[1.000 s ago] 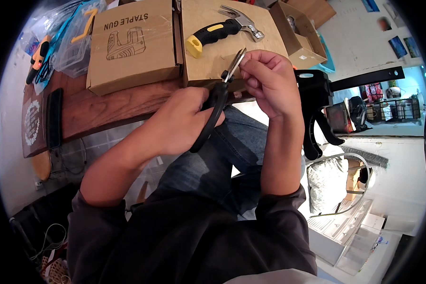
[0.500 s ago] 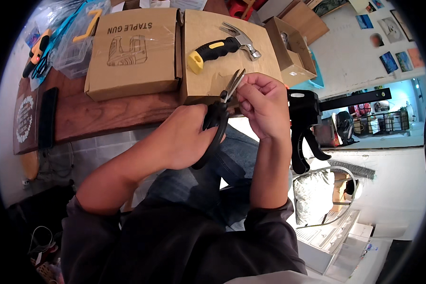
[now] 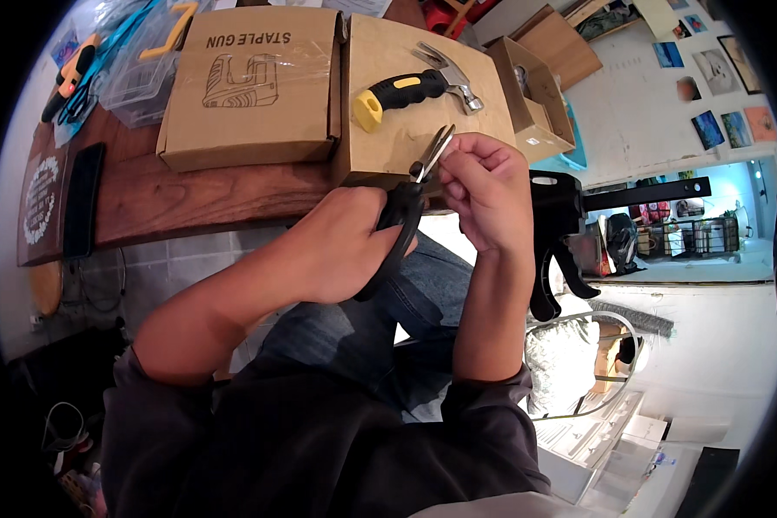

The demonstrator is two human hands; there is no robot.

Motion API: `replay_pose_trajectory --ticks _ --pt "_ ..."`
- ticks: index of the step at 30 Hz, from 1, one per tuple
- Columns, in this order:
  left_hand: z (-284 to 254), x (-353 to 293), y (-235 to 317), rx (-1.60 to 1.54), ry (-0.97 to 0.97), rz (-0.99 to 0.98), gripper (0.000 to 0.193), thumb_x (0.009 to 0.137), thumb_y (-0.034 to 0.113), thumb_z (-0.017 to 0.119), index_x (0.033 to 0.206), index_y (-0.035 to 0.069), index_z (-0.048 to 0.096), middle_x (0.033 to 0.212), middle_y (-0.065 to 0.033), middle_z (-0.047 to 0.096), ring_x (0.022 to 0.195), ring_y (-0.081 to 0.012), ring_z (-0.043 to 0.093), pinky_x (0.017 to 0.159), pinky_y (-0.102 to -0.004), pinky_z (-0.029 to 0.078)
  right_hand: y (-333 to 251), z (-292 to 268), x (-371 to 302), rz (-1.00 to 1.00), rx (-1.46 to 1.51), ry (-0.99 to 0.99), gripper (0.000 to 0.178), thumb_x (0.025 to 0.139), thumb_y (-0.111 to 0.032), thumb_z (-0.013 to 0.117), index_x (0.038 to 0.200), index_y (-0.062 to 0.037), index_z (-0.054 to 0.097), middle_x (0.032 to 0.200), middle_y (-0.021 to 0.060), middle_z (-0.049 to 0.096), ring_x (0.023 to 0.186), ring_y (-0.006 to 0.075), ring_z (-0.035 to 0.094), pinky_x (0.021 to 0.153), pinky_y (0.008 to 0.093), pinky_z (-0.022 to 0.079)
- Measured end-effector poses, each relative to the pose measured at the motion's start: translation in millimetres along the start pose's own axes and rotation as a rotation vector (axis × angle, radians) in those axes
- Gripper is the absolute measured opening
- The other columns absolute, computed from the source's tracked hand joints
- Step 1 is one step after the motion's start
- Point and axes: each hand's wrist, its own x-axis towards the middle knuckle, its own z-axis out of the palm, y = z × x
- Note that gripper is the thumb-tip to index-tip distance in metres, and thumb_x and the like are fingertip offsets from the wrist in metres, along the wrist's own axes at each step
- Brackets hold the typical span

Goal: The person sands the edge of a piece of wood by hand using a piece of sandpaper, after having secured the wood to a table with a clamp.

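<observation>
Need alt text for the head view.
A person's left hand grips black-handled scissors, their tips beside the curled right hand. Beyond them, a yellow-and-black claw hammer lies on a pale wooden block, right of a closed cardboard box.

A closed cardboard box is seen on the brown table. To its left a clear plastic case is placed, and to its right a claw hammer is laid.

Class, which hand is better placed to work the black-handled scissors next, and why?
Probably the left hand: it grips the scissors by their handles. The right hand is off the handles, its fingertips pinched together close to the blade tips.
</observation>
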Motion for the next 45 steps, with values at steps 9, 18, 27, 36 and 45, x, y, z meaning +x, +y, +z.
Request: replay_pose_trajectory --ticks 9,18,27,36,45 --pt "1.2 -3.1 12.4 0.042 0.077 -0.009 0.025 0.085 0.017 0.068 0.082 -0.006 0.058 0.067 -0.0161 0.062 0.062 -0.0222 0.063 0.060 -0.0375 0.049 -1.7 3.1 -3.8 -0.029 -0.094 0.025 0.005 0.089 0.003 0.063 0.091 0.0043 0.067 0.072 0.0038 0.063 0.053 0.0036 0.050 0.044 0.0179 0.033" --pt "6.4 -4.8 3.0 0.150 0.143 0.019 0.032 0.084 0.019 0.072 0.085 -0.010 0.058 0.075 -0.0296 0.063 0.078 -0.0454 0.068 0.068 -0.0471 0.050 8.7 14.1 -8.4 -0.158 -0.223 0.139 0.008 0.096 -0.005 0.066 0.095 0.0036 0.069 0.072 0.0021 0.065 0.054 0.0030 0.052 0.045 0.0173 0.036" --pt "5.0 -4.6 6.0 0.024 0.111 0.046 0.027 0.084 0.018 0.069 0.082 -0.007 0.059 0.069 -0.0186 0.063 0.065 -0.0294 0.065 0.060 -0.0400 0.048 11.9 16.9 -9.9 -0.307 -0.323 0.147 0.007 0.095 -0.002 0.067 0.097 0.0052 0.068 0.075 0.0033 0.067 0.060 0.0037 0.058 0.054 0.0181 0.044" --pt "4.1 6.7 1.3 0.018 0.070 -0.047 0.026 0.085 0.021 0.064 0.078 -0.004 0.061 0.064 -0.0075 0.061 0.059 -0.0148 0.060 0.054 -0.0325 0.046 15.4 5.6 -2.8 -0.580 -0.916 0.212 0.006 0.088 0.001 0.069 0.092 0.0048 0.068 0.077 0.0119 0.070 0.065 0.0143 0.068 0.061 0.0282 0.053" --pt "-7.9 4.6 -3.1 -0.156 -0.032 -0.116 0.029 0.090 0.024 0.063 0.081 -0.003 0.062 0.064 -0.0098 0.063 0.053 -0.0163 0.063 0.047 -0.0298 0.046 5.7 3.0 2.1 -0.731 -1.162 0.205 0.005 0.086 -0.001 0.071 0.088 0.0027 0.068 0.071 0.0120 0.069 0.061 0.0197 0.068 0.061 0.0310 0.054"
